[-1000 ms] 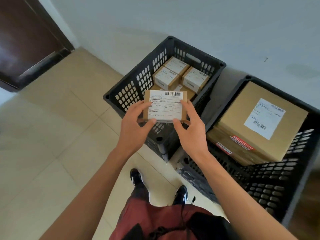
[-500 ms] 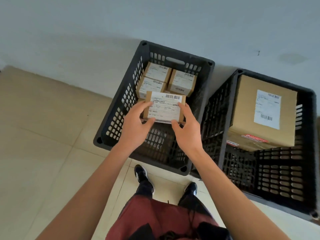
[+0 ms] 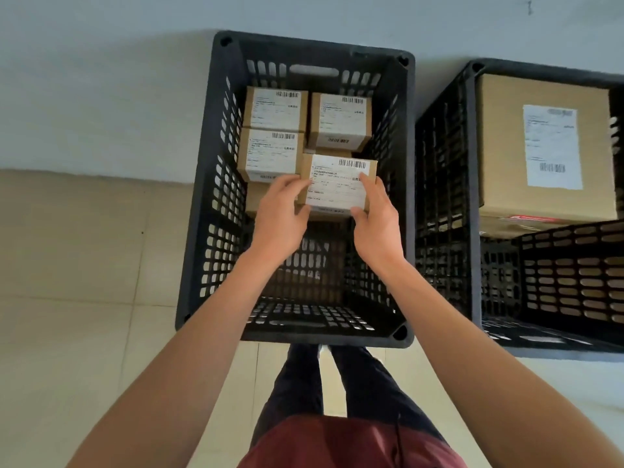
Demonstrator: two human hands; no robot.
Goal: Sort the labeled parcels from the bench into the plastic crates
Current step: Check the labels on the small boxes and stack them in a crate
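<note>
A small cardboard parcel [image 3: 338, 184] with a white barcode label is held over the inside of the left black plastic crate [image 3: 199, 211]. My left hand [image 3: 280, 214] grips its left edge and my right hand [image 3: 374, 224] grips its right edge. Three similar small labeled parcels [image 3: 275, 109] sit packed at the crate's far end, just beyond the held one. The right black crate [image 3: 472, 204] holds a large labeled cardboard box [image 3: 506, 146] lying on other flat boxes.
Both crates stand side by side on a beige tiled floor [image 3: 84, 265], against a pale wall [image 3: 101, 79]. My legs and feet are directly below the left crate's near rim. The near half of the left crate's floor is bare.
The view has swung to look straight down into the left crate. Both hands have carried the small parcel forward and lower, into the crate beside the stacked parcels.
</note>
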